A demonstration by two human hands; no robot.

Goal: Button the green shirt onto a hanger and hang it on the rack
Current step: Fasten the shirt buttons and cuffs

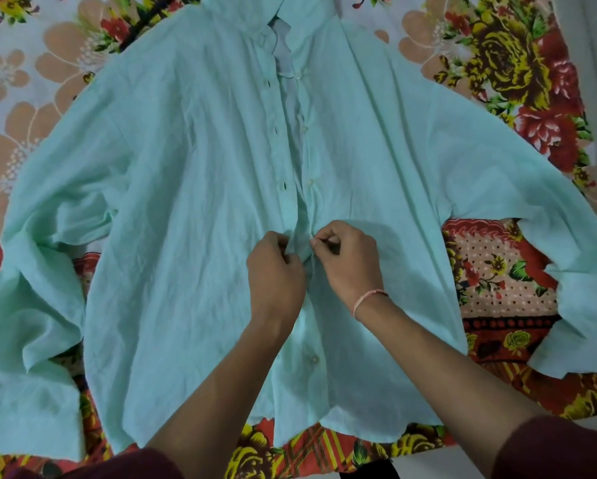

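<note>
A pale green shirt point(186, 188) lies spread front-up on a flowered bed sheet, collar far from me, sleeves out to both sides. Its front is open above my hands, with buttonholes down the left placket and white buttons down the right one. My left hand point(274, 271) pinches the left placket at mid-front. My right hand point(347, 257) pinches the right placket beside it, fingertips at a button. A closed button point(314, 358) shows lower down. A grey piece point(283, 50) shows inside the collar opening; I cannot tell whether it is a hanger.
The flowered bed sheet point(504, 70) covers the whole surface around the shirt. A patterned red and yellow cloth point(504, 271) lies under the right sleeve and along the near edge. A pale strip of floor or bed edge point(463, 458) runs at bottom right.
</note>
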